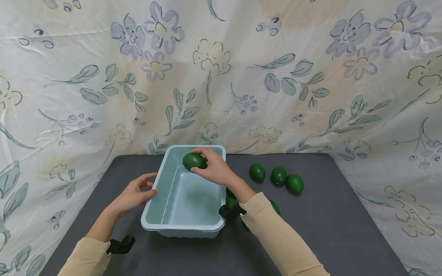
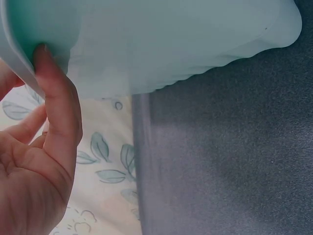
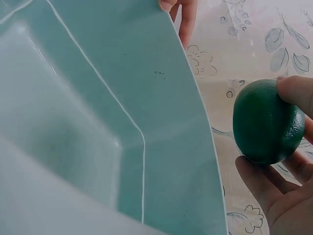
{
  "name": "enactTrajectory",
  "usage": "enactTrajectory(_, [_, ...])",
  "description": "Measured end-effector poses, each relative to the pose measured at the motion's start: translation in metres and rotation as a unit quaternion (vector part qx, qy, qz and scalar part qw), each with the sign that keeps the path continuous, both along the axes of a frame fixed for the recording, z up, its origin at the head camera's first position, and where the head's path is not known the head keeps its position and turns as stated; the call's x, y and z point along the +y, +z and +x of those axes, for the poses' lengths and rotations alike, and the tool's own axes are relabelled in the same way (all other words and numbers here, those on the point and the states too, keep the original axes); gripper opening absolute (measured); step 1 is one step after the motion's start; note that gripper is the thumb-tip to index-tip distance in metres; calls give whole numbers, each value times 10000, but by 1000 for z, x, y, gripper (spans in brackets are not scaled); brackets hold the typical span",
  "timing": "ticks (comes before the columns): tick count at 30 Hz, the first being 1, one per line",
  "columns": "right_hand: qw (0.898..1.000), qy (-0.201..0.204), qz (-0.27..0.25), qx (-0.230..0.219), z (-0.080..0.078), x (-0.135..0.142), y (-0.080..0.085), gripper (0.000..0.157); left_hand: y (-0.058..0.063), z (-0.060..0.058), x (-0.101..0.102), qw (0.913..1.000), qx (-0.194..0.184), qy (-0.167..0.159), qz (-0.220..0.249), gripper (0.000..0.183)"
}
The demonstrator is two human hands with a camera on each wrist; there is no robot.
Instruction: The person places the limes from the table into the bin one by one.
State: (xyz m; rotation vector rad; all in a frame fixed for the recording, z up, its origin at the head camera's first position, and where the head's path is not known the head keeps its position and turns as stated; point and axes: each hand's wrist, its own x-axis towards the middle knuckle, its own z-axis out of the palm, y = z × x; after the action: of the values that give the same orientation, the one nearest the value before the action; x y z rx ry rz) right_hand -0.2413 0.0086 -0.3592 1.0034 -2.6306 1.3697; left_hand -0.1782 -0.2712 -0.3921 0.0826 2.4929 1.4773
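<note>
Left hand (image 1: pixel 134 194) and right hand (image 1: pixel 217 169) both pinch. On the dark table (image 1: pixel 321 230) sits a pale-blue tub (image 1: pixel 193 207), its rim gripped by the left at nine o'clock; over its twelve-o'clock end, the right holds a green fruit (image 1: pixel 192 162). Other green fruits (image 1: pixel 257 173) lie toward three o'clock, some partly hidden.

We lean both hands forward. Our right arm (image 1: pixel 283 232) slants up and leftward, the right hand (image 1: pixel 218 168) farther out, gripping between thumb (image 1: pixel 198 171) and curved fingers (image 1: pixel 203 150). Our left arm (image 1: pixel 98 228) angles up and inward; the left hand (image 1: pixel 131 196), lower, pinches with thumb and bent fingers.
</note>
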Motion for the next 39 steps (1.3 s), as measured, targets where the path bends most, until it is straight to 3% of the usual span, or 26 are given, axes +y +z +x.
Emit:
enactTrajectory(8, [9989,301,306,200,0,3,1,60,0,1,0,10000,4,-12,28,65])
enactTrajectory(14, [9989,286,356,128,0,7,3,60,0,1,-1,10000,13,-13,13,65])
enactTrajectory(23, [9994,253,162,161,5,19,3,61,-1,0,-1,10000,39,-45,3,64])
enactTrajectory(39, [9964,289,-246,757,22,54,2,58,-1,0,-2,10000,33,-55,68,65])
